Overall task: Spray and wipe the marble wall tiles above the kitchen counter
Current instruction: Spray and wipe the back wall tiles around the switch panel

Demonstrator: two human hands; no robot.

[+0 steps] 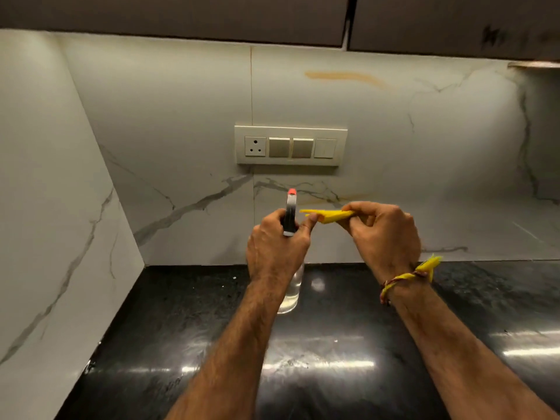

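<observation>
Nearest, below both forearms, lies the dark glossy worktop [333, 359]. Above it the left hand [274, 247] grasps the neck of a clear bottle [291, 294], fingers curled round the dark spray head [289, 216] with its red tip pointing up at the wall. Just to the right, nearly touching, the right hand [383, 234] pinches a folded yellow cloth [328, 214] between thumb and fingertips; the cloth juts leftward toward the spray head. A thread band [403, 281] sits on the right wrist.

Beyond the hands rise the marble tiles [181, 122], pale with grey veins. A switch plate [291, 146] sits straight ahead above the hands, and higher, to the right, an orange smear [345, 76] crosses the tile. Cabinets [212, 16] hang over everything.

The step looks like readying to spray. To do it well, I would tilt the nozzle squarely at the tile, aim up and right toward the smear, and keep mist off the socket. The cloth is better opened into a flat pad than held as a thin fold, so the wipe covers a broad strip. Work downward from the top, so drips get caught by later passes.
</observation>
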